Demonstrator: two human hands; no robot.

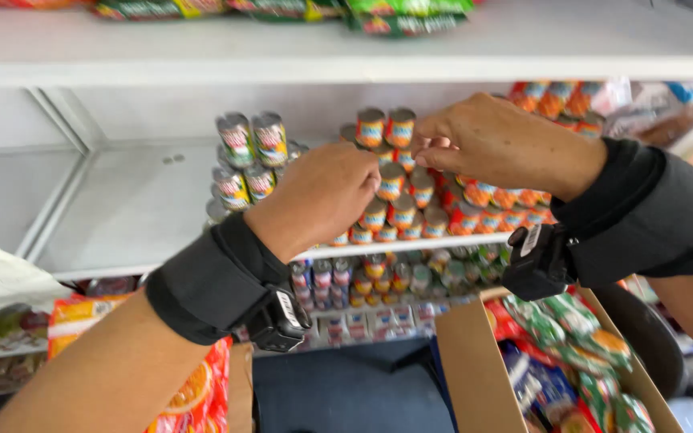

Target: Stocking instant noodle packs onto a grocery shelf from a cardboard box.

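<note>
Head view: my left hand [318, 196] at stacked small cans [399, 204] on white shelf [122, 208], grip curled shut, contents hidden; right hand [487, 144] pinches near top cans, steadying stack, holding unclear; open cardboard box [475, 369] below

I see open room on the left half of the white metal shelf [122, 208], bare from its back wall to the front edge. The right half is blocked by stacked small tin cans with orange and blue labels [411, 200] and a stack of cans with red and white labels [246, 160]. The white shelf board above [282, 56] limits headroom. Below, an open brown cardboard box of packets [483, 369] stands in the way.
</note>
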